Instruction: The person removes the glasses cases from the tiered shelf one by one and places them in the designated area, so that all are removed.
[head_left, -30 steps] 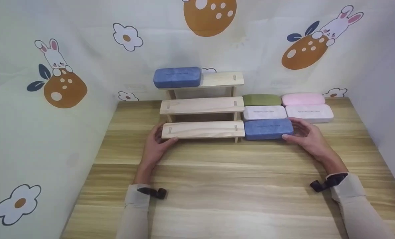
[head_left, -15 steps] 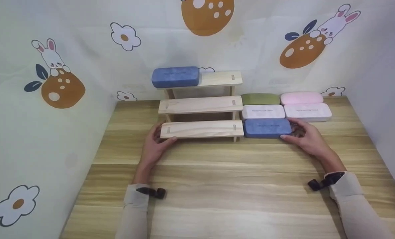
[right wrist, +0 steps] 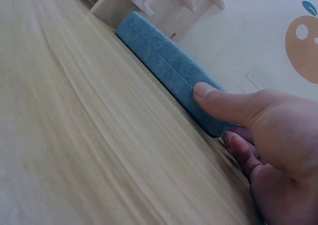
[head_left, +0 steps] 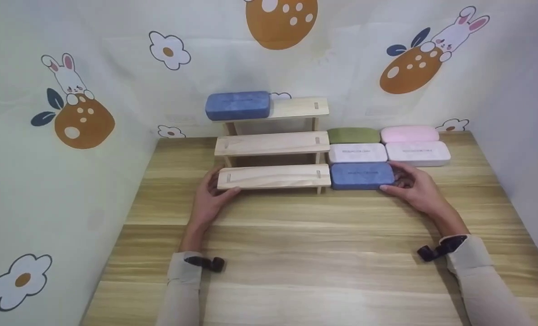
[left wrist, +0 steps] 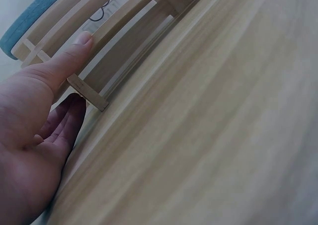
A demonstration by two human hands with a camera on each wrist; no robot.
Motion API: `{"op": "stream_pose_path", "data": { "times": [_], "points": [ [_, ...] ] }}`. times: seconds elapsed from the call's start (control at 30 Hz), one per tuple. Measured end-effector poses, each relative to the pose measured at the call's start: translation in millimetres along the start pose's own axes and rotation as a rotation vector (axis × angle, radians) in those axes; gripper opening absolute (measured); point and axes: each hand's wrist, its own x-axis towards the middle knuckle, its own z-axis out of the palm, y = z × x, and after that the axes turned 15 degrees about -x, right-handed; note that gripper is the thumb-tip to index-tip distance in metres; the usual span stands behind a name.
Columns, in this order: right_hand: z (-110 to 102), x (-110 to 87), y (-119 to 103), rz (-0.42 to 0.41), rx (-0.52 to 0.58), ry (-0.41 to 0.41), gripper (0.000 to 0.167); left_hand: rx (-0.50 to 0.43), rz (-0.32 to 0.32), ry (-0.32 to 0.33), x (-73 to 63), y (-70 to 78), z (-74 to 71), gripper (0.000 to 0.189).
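My left hand [head_left: 208, 203] holds the left end of the lowest step of a three-tier wooden display stand [head_left: 273, 177], its thumb along the front edge and the other fingers at the end and behind. At the stand's right side lies a blue glasses case [head_left: 363, 176], flat on the table and end to end with the lowest step. My right hand [head_left: 417, 190] grips this case at its right end, thumb on the front face, as the right wrist view also shows. A second blue glasses case [head_left: 237, 105] sits on the left half of the top step.
Behind the held case, two white glasses cases [head_left: 358, 153] stand side by side, with a green case [head_left: 354, 135] and a pink case [head_left: 409, 133] at the back. The wood-grain table [head_left: 296, 253] ends against patterned cloth walls [head_left: 128, 90].
The blue case in my right hand has straightened slightly, its right end coming down level. My left hand keeps its hold on the stand, and the whole head view has drifted a little.
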Motion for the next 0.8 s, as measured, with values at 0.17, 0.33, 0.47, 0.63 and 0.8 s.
{"op": "stream_pose_path", "data": {
  "times": [0.17,0.33,0.47,0.63,0.8],
  "points": [
    [1.9,1.6,-1.0,0.003,-0.013,0.001,0.071,-0.003,0.009,0.002,-0.1,-0.4,-0.4,0.092],
    [5.8,5.5,14.3,0.006,-0.008,0.001,0.073,0.014,0.014,0.004,-0.1,0.3,0.0,0.092],
    [7.3,8.0,25.9,-0.001,0.009,0.007,0.075,0.008,0.015,0.003,-0.1,0.4,0.8,0.09],
    [4.5,6.8,26.3,-0.002,0.051,-0.002,0.074,0.004,0.007,-0.004,-0.6,1.2,1.4,0.089],
    [0.2,6.2,18.3,0.018,0.076,0.012,0.069,0.02,-0.011,-0.002,-1.6,3.9,1.1,0.091]
  ]
}}
